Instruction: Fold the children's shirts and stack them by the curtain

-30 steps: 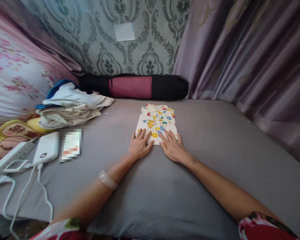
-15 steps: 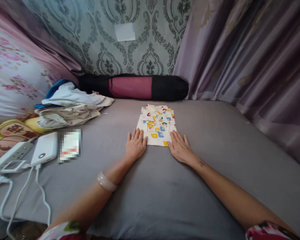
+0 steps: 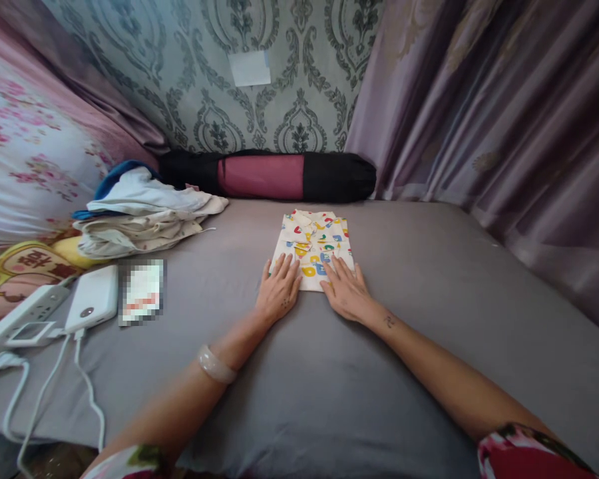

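Observation:
A folded cream shirt (image 3: 313, 233) with a colourful print lies flat on the grey sheet, its collar at the far end. My left hand (image 3: 279, 287) rests flat on the shirt's near left corner, fingers stretched out and pointing away from me. On the near right corner lies my right hand (image 3: 347, 289), also flat with its fingers a little spread. Neither hand grips the cloth. The palms hide both near corners of the shirt.
A heap of clothes (image 3: 144, 213) sits at the left, near a white power bank (image 3: 94, 299), a power strip (image 3: 24, 319) and cables. A blurred packet (image 3: 142, 293) lies beside them. Along the wall runs a black and maroon roll bag (image 3: 262, 176); curtains (image 3: 479, 113) hang at the right.
Both hands have slid inward over the shirt's near edge, the left one to the right and the right one to the left. The shirt stays in place.

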`<state>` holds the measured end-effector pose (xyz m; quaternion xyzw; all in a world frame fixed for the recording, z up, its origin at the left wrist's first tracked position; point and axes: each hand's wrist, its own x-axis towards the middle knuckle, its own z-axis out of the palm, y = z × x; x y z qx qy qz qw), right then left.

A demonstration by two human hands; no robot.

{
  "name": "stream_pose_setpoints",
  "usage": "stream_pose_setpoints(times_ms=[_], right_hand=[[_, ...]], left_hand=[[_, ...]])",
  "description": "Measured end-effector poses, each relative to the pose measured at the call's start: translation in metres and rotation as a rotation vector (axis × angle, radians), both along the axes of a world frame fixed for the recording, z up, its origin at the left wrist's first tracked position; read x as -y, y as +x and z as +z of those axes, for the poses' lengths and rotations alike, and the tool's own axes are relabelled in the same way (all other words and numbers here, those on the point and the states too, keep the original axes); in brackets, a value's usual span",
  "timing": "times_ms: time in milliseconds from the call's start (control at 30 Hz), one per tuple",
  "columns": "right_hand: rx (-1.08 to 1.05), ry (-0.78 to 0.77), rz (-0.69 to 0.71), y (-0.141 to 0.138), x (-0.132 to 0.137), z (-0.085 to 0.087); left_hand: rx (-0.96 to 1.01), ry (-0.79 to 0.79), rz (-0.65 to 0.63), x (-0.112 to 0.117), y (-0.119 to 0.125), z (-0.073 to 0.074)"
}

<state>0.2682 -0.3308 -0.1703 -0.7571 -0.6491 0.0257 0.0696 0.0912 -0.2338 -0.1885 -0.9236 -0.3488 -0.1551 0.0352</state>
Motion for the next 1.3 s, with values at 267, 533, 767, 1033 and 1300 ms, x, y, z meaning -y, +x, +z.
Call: stream_pose_setpoints(times_ms=[267,533,767,1033,1300], right_hand=[[-0.003,0.022,0.134,-0.021,-0.018,-0.009],[0.000,0.017,0.139,-0.019,-0.018,-0.011],[-0.042,-0.033,0.130,-0.015,-0.016,-0.003],[-0.006,-0.034,0.089,-0.002,-0.001,-0.003],[0.003,-0.036,0.106,0.000,0.000,-0.012]], left_hand=[[-0.052,-0.074,-0.039,-0.003,0.001,-0.004],[-0.065,-0.125,-0.038,-0.005,0.001,-0.005],[0.011,-0.078,-0.099,-0.001,-0.002,0.000],[-0.007,-0.095,-0.178,0.000,-0.003,0.002],[-0.038,-0.194,-0.209,-0.003,-0.003,0.004]])
